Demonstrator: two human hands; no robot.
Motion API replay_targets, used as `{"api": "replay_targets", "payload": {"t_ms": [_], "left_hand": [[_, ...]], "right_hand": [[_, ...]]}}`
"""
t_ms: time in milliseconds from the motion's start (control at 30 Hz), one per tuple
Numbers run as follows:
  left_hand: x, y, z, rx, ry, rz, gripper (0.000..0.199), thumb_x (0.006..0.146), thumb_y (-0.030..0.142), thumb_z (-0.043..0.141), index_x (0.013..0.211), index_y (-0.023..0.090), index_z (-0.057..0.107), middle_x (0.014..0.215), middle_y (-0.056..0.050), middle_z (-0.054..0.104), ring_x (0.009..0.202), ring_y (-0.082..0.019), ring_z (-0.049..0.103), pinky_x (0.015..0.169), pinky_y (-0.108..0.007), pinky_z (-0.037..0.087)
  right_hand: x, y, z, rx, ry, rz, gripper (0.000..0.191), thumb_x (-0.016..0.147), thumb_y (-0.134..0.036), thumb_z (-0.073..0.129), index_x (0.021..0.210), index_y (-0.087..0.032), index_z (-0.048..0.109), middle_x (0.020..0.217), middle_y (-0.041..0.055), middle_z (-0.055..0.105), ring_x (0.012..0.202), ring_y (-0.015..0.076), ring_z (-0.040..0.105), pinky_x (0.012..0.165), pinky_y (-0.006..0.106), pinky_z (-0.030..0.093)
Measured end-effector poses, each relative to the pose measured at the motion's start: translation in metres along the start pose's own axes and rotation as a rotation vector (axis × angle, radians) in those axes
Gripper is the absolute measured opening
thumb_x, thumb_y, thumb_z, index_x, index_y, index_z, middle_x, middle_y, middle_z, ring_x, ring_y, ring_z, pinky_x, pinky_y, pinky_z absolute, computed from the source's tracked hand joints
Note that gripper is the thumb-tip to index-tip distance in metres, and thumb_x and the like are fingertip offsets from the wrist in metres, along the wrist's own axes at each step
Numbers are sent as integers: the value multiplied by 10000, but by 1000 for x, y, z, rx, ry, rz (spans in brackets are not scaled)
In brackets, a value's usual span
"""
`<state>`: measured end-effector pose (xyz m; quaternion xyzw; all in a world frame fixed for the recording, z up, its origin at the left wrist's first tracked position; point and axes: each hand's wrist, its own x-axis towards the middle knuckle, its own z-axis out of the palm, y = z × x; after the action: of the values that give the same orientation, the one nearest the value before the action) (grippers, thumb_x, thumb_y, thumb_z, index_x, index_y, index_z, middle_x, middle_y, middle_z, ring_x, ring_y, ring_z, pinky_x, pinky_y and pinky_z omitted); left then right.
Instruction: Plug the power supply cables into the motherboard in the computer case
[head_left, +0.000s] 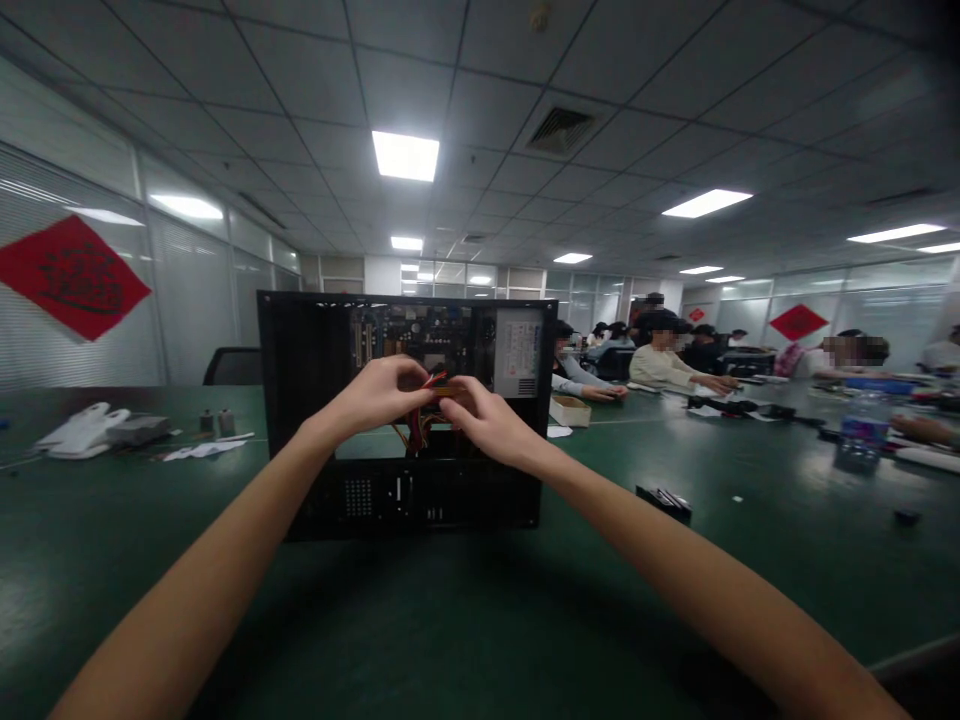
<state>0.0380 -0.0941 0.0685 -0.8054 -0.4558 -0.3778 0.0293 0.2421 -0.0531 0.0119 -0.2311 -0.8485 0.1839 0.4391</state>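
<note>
An open computer case stands upright on the green surface, and both hands are inside it. The left hand and the right hand have their grip pinched tight on a bunch of red and yellow wires near the green board. The wires look thin, so a hard tug could snap one or pull a plug loose. The case might tip over if pushed. Its metal edges could scratch an arm. Other people sit well apart.
</note>
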Motion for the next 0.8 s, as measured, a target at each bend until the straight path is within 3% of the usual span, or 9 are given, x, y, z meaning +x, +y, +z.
{"api": "replay_targets", "payload": {"t_ms": [100,200,400,467,533,633,733,800], "left_hand": [[0,0,1,-20,16,35,336,830,439,670,978,145,739,994,-99,765,922,-252,711,830,-358,563],[-3,-3,-5,-107,-52,41,414,870,458,653,1135,144,705,1092,-110,758,975,-249,715,863,-368,573],[-15,-5,-27,-17,-371,136,561,855,416,719,1362,207,599,1359,-108,666,1183,-249,658,980,-362,539],[-16,-6,-31,39,-417,157,614,815,372,767,1386,227,592,1391,-96,649,1215,-246,642,997,-346,526],[-14,-8,-31,77,-427,181,468,831,331,746,1282,224,677,1290,-77,710,1140,-233,677,956,-323,535],[-9,-12,-28,132,-384,204,196,890,299,661,1006,194,778,991,-56,781,899,-202,723,807,-287,548],[-7,-9,-25,160,-345,210,201,909,292,628,963,182,787,932,-55,778,830,-187,717,760,-268,536],[-9,-5,-26,131,-421,190,240,938,307,596,1037,196,783,1008,-53,782,878,-182,720,783,-256,536]], "right_hand": [[31,-10,-3,185,25,85,226,997,-417,560,988,-191,568,876,40,710,784,175,704,619,259,556],[47,-12,-5,374,22,187,197,1009,-349,540,894,-188,530,851,35,712,718,151,714,553,220,549],[34,-8,-2,575,-25,236,128,973,-280,575,920,-165,589,866,66,760,669,146,722,611,243,569],[30,-7,-5,617,-22,238,105,951,-252,577,918,-156,607,849,70,762,688,151,730,634,245,571],[28,-8,-10,662,-2,225,96,928,-230,584,991,-164,615,836,56,761,724,159,740,658,252,580],[28,-12,-17,674,25,165,289,894,-229,623,1180,-208,590,830,15,755,744,164,743,664,263,588],[29,-14,-19,648,55,78,318,875,-288,658,1183,-220,615,841,7,748,744,155,730,660,260,588],[29,-13,-20,639,68,34,318,866,-340,673,1158,-218,643,856,12,748,746,153,719,661,266,590]]}}
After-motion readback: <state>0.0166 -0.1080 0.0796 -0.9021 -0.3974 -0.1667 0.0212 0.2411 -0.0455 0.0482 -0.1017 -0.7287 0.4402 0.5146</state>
